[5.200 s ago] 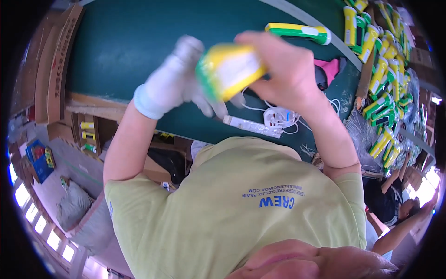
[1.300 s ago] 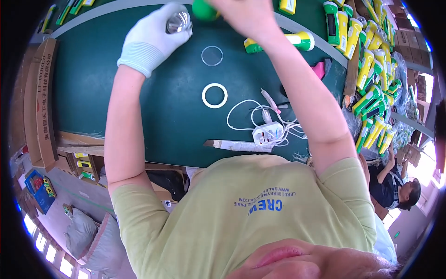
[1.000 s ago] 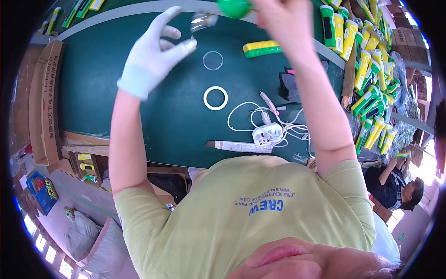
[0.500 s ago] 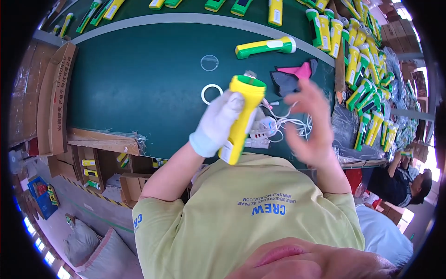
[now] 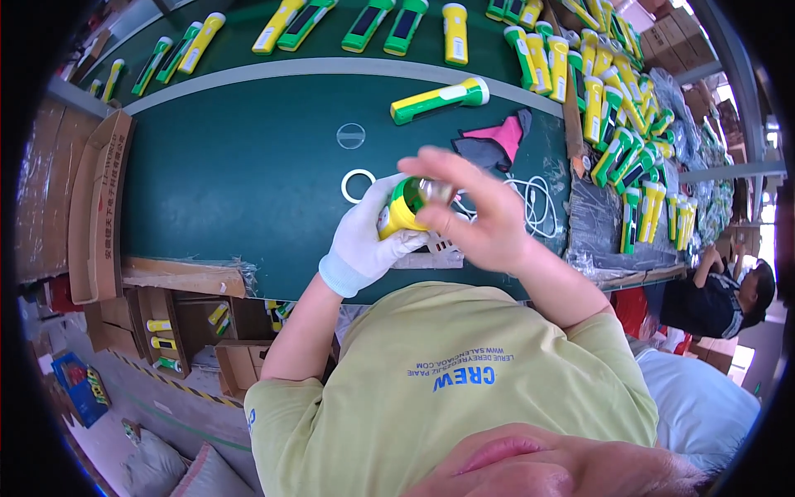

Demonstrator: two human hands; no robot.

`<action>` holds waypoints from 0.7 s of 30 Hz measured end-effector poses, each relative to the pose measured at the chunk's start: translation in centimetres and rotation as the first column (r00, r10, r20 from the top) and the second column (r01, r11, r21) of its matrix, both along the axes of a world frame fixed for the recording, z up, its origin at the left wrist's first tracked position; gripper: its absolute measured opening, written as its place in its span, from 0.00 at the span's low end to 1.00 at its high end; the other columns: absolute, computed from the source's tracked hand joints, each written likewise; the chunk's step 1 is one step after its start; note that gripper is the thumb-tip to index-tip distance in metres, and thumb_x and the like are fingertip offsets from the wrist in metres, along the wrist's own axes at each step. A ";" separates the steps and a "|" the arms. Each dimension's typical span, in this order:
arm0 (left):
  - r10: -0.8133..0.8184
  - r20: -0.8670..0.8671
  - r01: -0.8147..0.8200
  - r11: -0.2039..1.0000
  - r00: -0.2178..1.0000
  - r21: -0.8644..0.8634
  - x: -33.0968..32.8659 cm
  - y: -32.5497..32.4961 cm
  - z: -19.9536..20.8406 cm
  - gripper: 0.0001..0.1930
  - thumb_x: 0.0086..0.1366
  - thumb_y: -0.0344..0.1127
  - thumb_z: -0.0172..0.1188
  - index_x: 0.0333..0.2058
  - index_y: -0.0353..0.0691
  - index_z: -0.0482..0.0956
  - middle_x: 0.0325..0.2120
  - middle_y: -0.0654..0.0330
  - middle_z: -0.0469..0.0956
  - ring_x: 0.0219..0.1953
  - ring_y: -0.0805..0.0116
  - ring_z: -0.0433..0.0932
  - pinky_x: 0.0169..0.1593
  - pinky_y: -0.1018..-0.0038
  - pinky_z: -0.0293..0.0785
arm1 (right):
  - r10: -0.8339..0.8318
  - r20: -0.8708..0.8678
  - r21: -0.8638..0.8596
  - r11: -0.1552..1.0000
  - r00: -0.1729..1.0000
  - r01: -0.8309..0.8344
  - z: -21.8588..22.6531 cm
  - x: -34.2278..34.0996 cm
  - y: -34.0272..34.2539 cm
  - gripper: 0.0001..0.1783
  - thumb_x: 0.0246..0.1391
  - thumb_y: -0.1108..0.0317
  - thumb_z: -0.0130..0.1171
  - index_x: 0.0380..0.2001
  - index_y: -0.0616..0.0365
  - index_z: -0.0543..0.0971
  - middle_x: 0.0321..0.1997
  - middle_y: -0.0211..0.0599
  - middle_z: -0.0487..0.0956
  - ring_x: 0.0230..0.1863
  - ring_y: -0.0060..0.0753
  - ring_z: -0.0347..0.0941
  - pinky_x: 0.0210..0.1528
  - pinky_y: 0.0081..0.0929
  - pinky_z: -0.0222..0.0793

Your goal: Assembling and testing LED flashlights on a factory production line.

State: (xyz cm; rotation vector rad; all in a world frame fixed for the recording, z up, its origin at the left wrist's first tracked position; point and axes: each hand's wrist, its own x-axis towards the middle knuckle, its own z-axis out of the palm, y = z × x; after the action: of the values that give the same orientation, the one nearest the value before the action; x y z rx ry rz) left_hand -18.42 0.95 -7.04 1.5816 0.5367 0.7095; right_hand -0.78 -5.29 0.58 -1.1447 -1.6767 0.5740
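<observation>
My left hand [image 5: 360, 236], in a white glove, is wrapped round a yellow and green flashlight body [image 5: 396, 217], its open green end tilted up to the right. At that end my bare right hand [image 5: 489, 219] curls its thumb and fingers about a shiny silvery piece [image 5: 436, 190]; motion blurs it, and its exact kind cannot be made out. A white ring [image 5: 358, 186] lies just left of the flashlight. Beyond it rests a clear round disc [image 5: 351, 136]. Farther off, a whole flashlight [image 5: 439, 101] lies on its side.
A pink and grey cloth [image 5: 497, 141] and a white cable [image 5: 542, 203] lie on the green table [image 5: 224, 166]. Flashlights line the far strip, and many are piled at right [image 5: 621, 141]. Cardboard [image 5: 99, 207] edges the left side. Another person [image 5: 712, 290] is at far right.
The flashlight has tipped so its open end faces up and right. My right hand has come in from the right to that end and closed round the shiny piece. The view has shifted.
</observation>
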 end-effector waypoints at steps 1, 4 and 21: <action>0.033 -0.047 -0.030 0.997 0.998 0.069 -0.3 0.1 -0.5 0.36 0.56 0.45 0.70 0.59 0.39 0.64 0.46 0.55 0.76 0.48 0.62 0.78 0.52 0.70 0.73 | 0.041 0.068 0.030 0.999 0.997 -0.043 -0.1 -0.3 -0.1 0.26 0.50 0.79 0.62 0.55 0.66 0.72 0.54 0.45 0.78 0.54 0.37 0.76 0.53 0.30 0.71; 0.003 0.019 -0.003 0.999 1.000 -0.036 -0.4 0.2 -1.3 0.38 0.54 0.44 0.71 0.60 0.40 0.62 0.48 0.55 0.75 0.48 0.62 0.77 0.51 0.70 0.74 | 0.114 0.236 0.200 0.966 0.965 -0.164 -1.3 -0.2 0.8 0.25 0.50 0.77 0.60 0.54 0.65 0.73 0.53 0.45 0.78 0.55 0.44 0.76 0.53 0.33 0.72; -0.265 0.167 0.298 0.927 0.950 -0.227 -1.0 1.7 0.6 0.39 0.53 0.42 0.72 0.60 0.39 0.61 0.51 0.57 0.72 0.51 0.65 0.74 0.55 0.70 0.70 | -0.153 0.603 0.289 0.957 0.783 -0.036 -2.4 0.1 0.8 0.37 0.43 0.56 0.67 0.59 0.47 0.71 0.68 0.43 0.64 0.69 0.48 0.58 0.68 0.51 0.50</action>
State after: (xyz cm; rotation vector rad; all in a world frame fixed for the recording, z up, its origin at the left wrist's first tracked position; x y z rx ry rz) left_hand -19.40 2.61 -6.39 1.3291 0.2774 0.5024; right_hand -0.65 -4.46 -1.80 -1.2390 -2.1833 -0.1291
